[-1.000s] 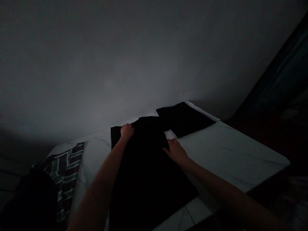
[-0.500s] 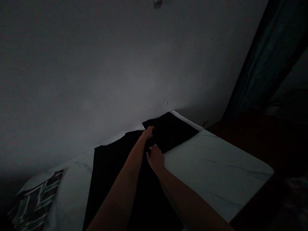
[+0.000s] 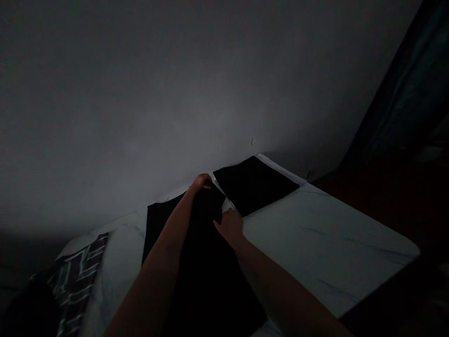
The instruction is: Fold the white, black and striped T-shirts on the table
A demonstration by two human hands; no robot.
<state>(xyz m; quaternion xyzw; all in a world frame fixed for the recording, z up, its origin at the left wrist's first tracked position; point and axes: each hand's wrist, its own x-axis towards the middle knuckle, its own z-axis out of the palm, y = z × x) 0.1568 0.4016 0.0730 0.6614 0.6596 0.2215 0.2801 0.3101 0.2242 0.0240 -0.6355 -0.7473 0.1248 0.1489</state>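
A large black cloth [image 3: 206, 262] lies across the marbled table, running toward me under my forearms. My left hand [image 3: 202, 181] is at its far edge near the wall, fingers curled round the fabric. Lower and to the right, my right hand [image 3: 231, 226] rests at the cloth's right edge; its thumb is apart from the other fingers, and whether it pinches any fabric is too dark to tell. Just beyond my right hand lies a second black piece [image 3: 256, 185], flat, with a narrow pale gap between it and the large cloth.
The marbled table [image 3: 326, 238] stands against a grey wall [image 3: 157, 93]. A patterned cloth [image 3: 80, 271] with light stripes lies at the table's left end. A dark curtain [image 3: 396, 89] hangs at the right.
My left hand has moved left, away from the second black piece, with the large cloth's far edge. A gap now shows between the two black pieces. The view has shifted slightly.
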